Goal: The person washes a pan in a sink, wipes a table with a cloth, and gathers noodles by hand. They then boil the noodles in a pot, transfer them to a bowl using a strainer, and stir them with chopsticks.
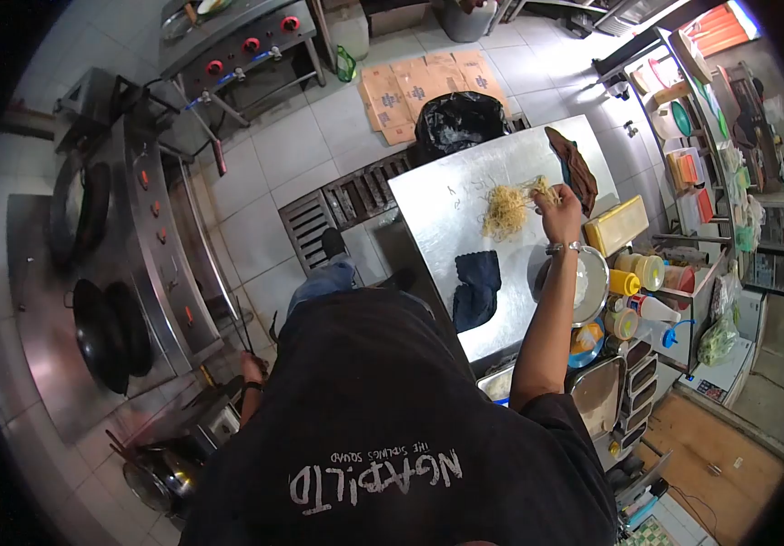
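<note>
My right hand is over the metal table, fingers pinched on a few strands of yellow noodles. Just left of it lies a loose pile of noodles on the tabletop. A dark folded cloth lies nearer to me, and a brown cloth rests at the far right corner. Beneath my right forearm is a round bowl with something white inside. Low at my left side, by the stove front, my left hand is closed round a long, thin dark utensil, partly hidden.
To my left runs a steel stove with black woks. A black-lined bin stands past the table, beside flattened cardboard. Along the right are a yellow container, a yellow squeeze bottle, jars and metal trays.
</note>
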{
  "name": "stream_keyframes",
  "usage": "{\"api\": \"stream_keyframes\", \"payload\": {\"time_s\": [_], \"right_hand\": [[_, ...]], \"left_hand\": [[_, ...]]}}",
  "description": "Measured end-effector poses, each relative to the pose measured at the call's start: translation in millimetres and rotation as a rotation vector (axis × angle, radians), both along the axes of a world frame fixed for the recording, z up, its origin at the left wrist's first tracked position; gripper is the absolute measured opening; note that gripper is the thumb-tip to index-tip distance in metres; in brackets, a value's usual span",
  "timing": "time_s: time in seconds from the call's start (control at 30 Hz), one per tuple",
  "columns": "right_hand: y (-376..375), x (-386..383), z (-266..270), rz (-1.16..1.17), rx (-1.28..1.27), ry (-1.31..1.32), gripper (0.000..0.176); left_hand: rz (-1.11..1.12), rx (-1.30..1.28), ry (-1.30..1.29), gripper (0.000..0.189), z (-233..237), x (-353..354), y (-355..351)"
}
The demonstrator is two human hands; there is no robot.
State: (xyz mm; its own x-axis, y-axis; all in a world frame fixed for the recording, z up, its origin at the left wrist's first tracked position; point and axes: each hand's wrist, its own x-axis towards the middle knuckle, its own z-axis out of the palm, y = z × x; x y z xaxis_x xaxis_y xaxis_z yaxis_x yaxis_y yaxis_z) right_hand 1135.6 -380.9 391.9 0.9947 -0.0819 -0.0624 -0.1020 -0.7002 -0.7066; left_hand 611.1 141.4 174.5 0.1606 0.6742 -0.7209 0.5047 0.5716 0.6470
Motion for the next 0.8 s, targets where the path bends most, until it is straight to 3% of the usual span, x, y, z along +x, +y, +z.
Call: {"api": "stream_keyframes", "payload": {"time_s": [0.03, 0.07, 0.13, 0.3, 0.37, 0.47, 0.53, 0.6, 0.67, 0.73, 0.8], "right_hand": [[-1, -1, 0, -0.041, 0.195, -0.066, 0.024], [1, -3, -2, -0.077, 0.398, -0.116, 0.017], [2, -4, 11, -0.068, 0.320, -0.112, 0.013], [-5, 0, 7, -0.047, 0.214, -0.076, 0.014], [-5, -1, 3, -0.169, 0.670, -0.013, 0.018], [-16, 3, -20, -0.090, 0.680, -0.195, 0.022], [-6, -6, 4, -0.072, 0.586, -0.158, 0.021], [-4, -8, 14, -0.051, 0.493, -0.122, 0.021], [-8, -7, 15, -0.063, 0.229, -0.008, 0.023], [-7, -8, 14, -0.034, 0.122, -0.077, 0.023], [-11, -8, 9, -0.005, 0.014, -0.147, 0.024]], "left_hand": [[-0.115, 0.174, 0.023, 0.044, -1, 1, -2], [-0.120, 0.174, 0.022, 0.044, 0, 3, -2], [0.033, -0.020, -0.102, 0.043, 18, 17, -2], [0.017, -0.042, 0.005, 0.040, 27, 42, 7], [-0.003, -0.008, 0.011, 0.038, 19, 39, 10], [-0.013, -0.048, -0.030, 0.036, 26, 45, 1], [0.024, 0.005, -0.011, 0.034, 46, 56, -15], [-0.028, 0.058, -0.042, 0.034, 18, 36, -6], [-0.080, 0.111, -0.073, 0.034, 11, 28, -3], [0.116, -0.026, -0.083, 0.034, 15, 27, -4], [-0.011, 0.013, -0.121, 0.035, 8, 15, 5]]}}
